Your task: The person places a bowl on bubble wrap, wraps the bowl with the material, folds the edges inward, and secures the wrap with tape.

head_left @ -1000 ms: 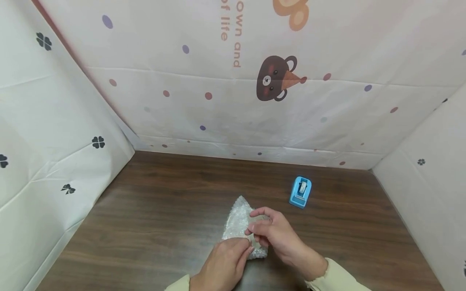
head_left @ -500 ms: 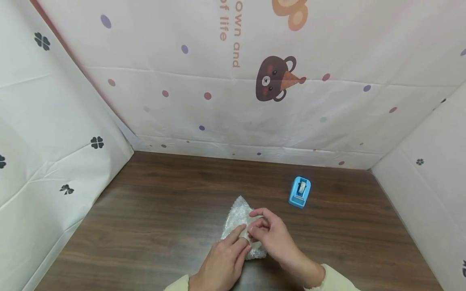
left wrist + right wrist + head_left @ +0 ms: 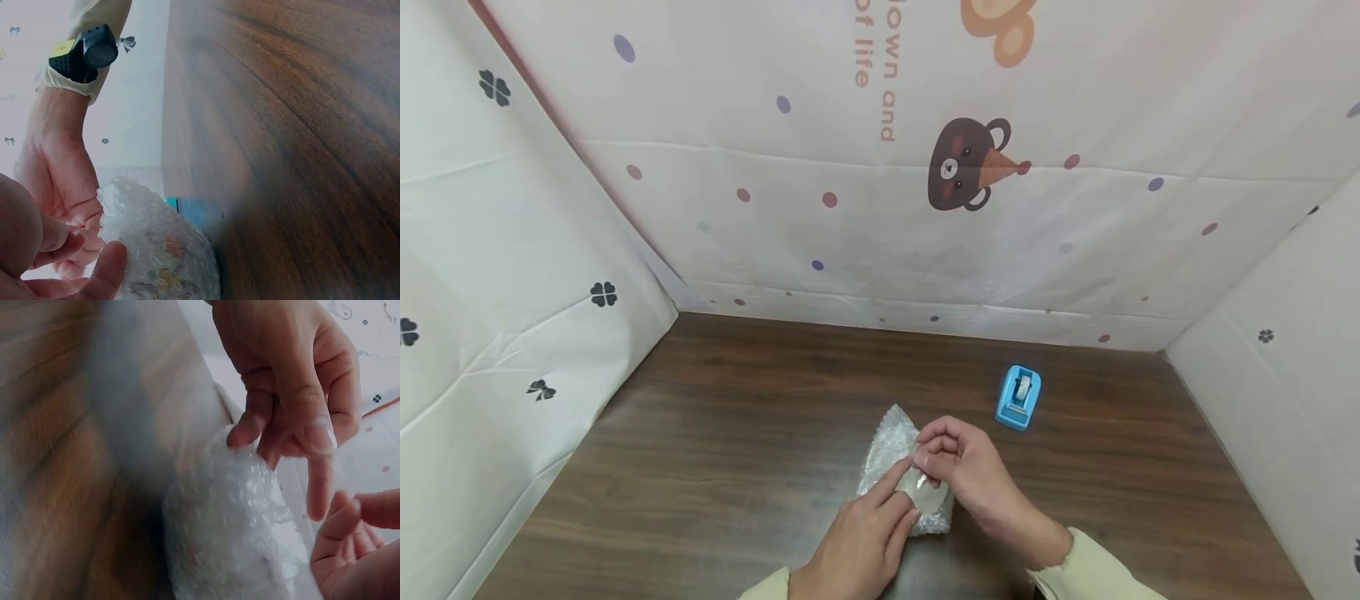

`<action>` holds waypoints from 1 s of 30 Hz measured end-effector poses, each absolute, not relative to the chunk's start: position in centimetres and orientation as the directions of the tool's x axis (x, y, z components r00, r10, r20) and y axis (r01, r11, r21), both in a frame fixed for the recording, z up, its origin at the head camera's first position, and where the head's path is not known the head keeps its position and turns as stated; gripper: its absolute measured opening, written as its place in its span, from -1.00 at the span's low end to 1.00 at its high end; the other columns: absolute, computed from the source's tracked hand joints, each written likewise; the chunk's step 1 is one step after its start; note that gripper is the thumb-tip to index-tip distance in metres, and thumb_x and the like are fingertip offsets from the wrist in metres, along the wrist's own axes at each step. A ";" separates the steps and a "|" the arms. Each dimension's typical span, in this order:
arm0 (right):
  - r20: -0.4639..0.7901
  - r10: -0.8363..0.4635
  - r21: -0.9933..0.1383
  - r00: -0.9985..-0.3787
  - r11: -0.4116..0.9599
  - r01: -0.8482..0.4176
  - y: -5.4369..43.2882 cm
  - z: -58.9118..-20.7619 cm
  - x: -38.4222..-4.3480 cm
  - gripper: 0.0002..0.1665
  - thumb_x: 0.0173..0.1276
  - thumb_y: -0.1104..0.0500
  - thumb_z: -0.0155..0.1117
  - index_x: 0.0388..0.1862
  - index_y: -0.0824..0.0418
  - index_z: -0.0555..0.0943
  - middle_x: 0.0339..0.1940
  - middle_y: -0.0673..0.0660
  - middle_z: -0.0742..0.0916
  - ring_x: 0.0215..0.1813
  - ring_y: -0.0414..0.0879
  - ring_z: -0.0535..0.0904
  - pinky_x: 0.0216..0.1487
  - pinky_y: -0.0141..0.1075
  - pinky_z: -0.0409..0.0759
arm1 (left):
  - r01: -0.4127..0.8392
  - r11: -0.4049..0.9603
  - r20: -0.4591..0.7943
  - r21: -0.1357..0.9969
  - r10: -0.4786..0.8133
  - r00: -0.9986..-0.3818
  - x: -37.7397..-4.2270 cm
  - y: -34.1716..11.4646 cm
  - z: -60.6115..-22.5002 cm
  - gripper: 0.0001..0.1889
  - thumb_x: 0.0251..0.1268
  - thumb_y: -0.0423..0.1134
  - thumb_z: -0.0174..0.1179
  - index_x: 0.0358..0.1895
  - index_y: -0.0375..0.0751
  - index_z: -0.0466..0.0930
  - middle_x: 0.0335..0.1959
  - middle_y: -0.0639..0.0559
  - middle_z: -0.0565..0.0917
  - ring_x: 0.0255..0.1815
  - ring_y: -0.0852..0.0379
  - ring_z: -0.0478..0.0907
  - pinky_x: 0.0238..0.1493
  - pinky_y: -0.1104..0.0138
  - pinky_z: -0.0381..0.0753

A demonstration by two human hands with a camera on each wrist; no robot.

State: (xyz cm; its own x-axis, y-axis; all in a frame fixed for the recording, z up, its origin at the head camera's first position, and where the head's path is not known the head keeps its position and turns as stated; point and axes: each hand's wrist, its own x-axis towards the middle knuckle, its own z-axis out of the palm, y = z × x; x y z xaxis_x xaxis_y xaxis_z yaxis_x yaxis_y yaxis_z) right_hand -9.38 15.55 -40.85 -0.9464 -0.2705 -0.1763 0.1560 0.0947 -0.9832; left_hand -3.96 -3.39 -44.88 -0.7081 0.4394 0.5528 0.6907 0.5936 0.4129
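Observation:
A bubble-wrapped item [image 3: 884,454] lies on the table in front of the person; orange and yellow spots show through the wrap [image 3: 165,262] in the left wrist view. My left hand [image 3: 867,529] rests over its near left side, index finger stretched toward the right fingertips. Thumb and index of my right hand [image 3: 973,471] meet in a pinch just above the wrap's right side, other fingers curled. A glossy glint shows right below this pinch, like a thin clear strip of tape, though its ends are hidden. In the right wrist view the left fingertips overlap the wrap's top [image 3: 225,519].
A blue tape dispenser [image 3: 1018,397] with a small roll stands on the dark wooden table [image 3: 760,392], beyond the right hand. Printed white sheets [image 3: 880,233] enclose the table at the back and both sides.
My right thumb and index have closed together and risen slightly away from the wrap. The left index finger has stretched forward over the wrap. The dispenser has stayed in place.

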 end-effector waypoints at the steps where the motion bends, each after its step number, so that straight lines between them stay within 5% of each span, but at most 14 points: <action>1: -0.153 -0.258 -0.986 -0.954 0.110 0.129 15.5 -40.8 -9.5 -0.69 0.41 0.42 0.32 0.05 0.54 0.49 -0.37 0.05 0.72 -0.39 -0.19 0.65 -0.32 -0.39 0.66 | 0.686 0.597 0.546 0.417 0.438 -0.714 -4.0 -3.4 -44.9 -0.80 0.44 -0.26 0.28 -0.39 -0.05 0.52 0.31 -0.17 0.66 -0.53 0.37 0.40 -0.44 0.46 0.51; 8: 0.108 -0.223 -0.941 -0.969 0.291 -0.172 15.7 -40.6 -10.4 -0.80 0.35 0.41 0.41 -0.08 0.35 0.63 -0.34 0.20 0.80 -0.41 -0.21 0.68 -0.39 -0.32 0.70 | 0.588 0.594 0.417 0.550 0.414 -0.809 -4.0 -3.4 -44.6 -0.87 0.48 -0.18 0.28 -0.14 -0.17 0.64 0.31 -0.22 0.64 -0.41 0.48 0.55 -0.36 0.53 0.58; 12: 0.207 -0.214 -0.902 -0.955 0.336 -0.271 15.9 -40.6 -11.7 -0.79 0.35 0.37 0.43 -0.08 0.21 0.67 -0.30 0.15 0.82 -0.36 -0.18 0.70 -0.33 -0.35 0.71 | 0.529 0.589 0.333 0.611 0.414 -0.847 -3.9 -3.4 -44.2 -0.55 0.41 -0.17 0.35 0.22 -0.36 0.52 0.25 -0.19 0.64 -0.33 0.47 0.64 -0.32 0.53 0.64; 17: 0.254 -0.183 -0.898 -0.950 0.321 -0.302 15.8 -40.3 -13.0 -0.77 0.34 0.37 0.44 -0.06 0.23 0.66 -0.26 0.19 0.83 -0.33 -0.13 0.76 -0.27 -0.35 0.76 | 0.495 0.572 0.302 0.654 0.402 -0.864 -3.9 -3.3 -44.3 -0.15 0.32 -0.27 0.41 0.53 -0.48 0.10 0.17 -0.18 0.68 -0.22 0.33 0.76 -0.24 0.44 0.72; 22: 0.283 -0.151 -0.899 -0.947 0.302 -0.317 15.7 -40.3 -13.7 -0.76 0.35 0.39 0.43 -0.04 0.26 0.65 -0.25 0.23 0.82 -0.34 -0.08 0.77 -0.28 -0.34 0.77 | 0.514 0.563 0.346 0.647 0.384 -0.856 -3.8 -3.3 -44.7 0.00 0.27 -0.31 0.44 0.55 -0.58 -0.10 0.12 -0.16 0.72 -0.23 0.31 0.78 -0.22 0.35 0.76; 30: 0.248 -0.202 -0.892 -0.948 0.335 -0.304 15.8 -39.9 -13.3 -0.72 0.32 0.34 0.48 -0.01 0.20 0.66 -0.24 0.17 0.84 -0.30 -0.19 0.76 -0.23 -0.37 0.77 | 0.587 0.574 0.416 0.572 0.413 -0.810 -3.8 -3.3 -45.1 -0.27 0.21 -0.30 0.48 0.38 -0.42 0.30 -0.03 -0.05 0.73 -0.28 0.37 0.72 -0.26 0.54 0.67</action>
State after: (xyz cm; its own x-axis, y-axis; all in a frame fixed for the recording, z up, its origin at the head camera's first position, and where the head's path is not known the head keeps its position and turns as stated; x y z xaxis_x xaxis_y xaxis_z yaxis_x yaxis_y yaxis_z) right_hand -13.25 15.81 -39.89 -0.9476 -0.2017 0.2476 -0.3042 0.3347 -0.8919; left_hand -3.75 -3.28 -45.07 -0.8098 0.4135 0.4162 0.5867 0.5736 0.5716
